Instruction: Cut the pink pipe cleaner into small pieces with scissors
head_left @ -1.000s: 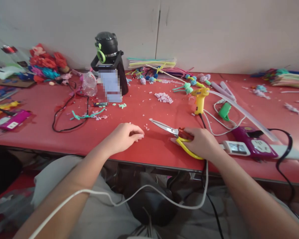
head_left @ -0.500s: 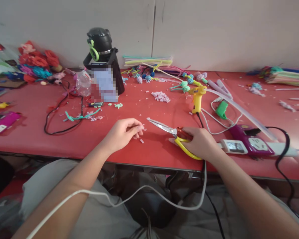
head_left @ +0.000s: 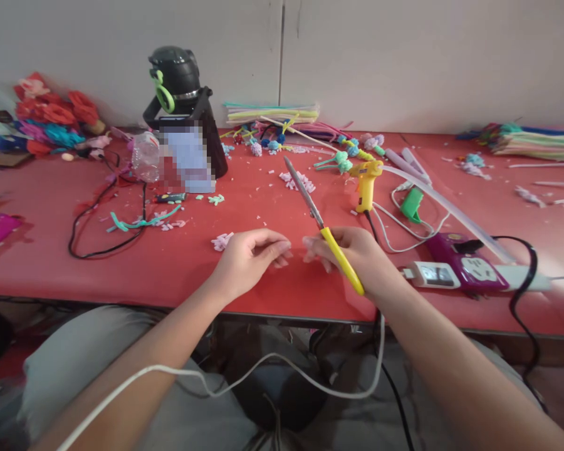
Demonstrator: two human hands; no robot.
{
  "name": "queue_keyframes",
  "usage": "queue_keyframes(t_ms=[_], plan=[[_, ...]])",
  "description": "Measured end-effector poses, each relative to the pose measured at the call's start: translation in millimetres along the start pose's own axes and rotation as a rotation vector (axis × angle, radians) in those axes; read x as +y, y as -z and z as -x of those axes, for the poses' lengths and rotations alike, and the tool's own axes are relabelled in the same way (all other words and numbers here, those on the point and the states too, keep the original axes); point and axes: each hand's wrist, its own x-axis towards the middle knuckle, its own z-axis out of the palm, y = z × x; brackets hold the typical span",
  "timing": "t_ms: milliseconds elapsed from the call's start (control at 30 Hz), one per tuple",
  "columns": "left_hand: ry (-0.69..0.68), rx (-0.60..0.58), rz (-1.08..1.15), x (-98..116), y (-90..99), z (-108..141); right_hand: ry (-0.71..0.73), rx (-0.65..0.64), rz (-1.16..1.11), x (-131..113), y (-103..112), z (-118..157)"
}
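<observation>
In the head view my right hand (head_left: 355, 250) has scissors (head_left: 341, 258) in its grasp. Their yellow handle lies across the hand, and the blades point away and slightly left, looking closed. My right fingertips extend leftward past the handle. Opposite them, a small gap apart, my left hand (head_left: 251, 257) is closed in a pinch; whatever its fingertips hold is too small or hidden to make out. Beside the left hand sits a little pile of pale pink cut pieces (head_left: 222, 242). A bigger heap of similar pieces (head_left: 297, 181) lies farther back, behind the scissor blades.
A yellow glue gun (head_left: 366, 185) with a long clear glue stick stands right of centre. Near it are a green clip-like piece (head_left: 412, 205) and a purple power strip (head_left: 472, 266). A black bottle (head_left: 211, 138) stands back left. Pipe-cleaner bundles (head_left: 272, 114) lie along the wall.
The scissors have swung from pointing left to pointing away from me. Both hands have come closer together, the left moving right. The small pink pile beside the left hand is now visible.
</observation>
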Motion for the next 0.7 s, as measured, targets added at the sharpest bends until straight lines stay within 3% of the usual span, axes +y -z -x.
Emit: queue_keyframes(t_ms=[433, 700], plan=[[-0.043, -0.043, 0.061, -5, -4.9, 4, 0.008, -0.086, -0.343, 2, -15, 1], [-0.024, 0.044, 0.044, -5, -13.0, 6, 0.031, -0.071, -0.352, 6, -19, 0]])
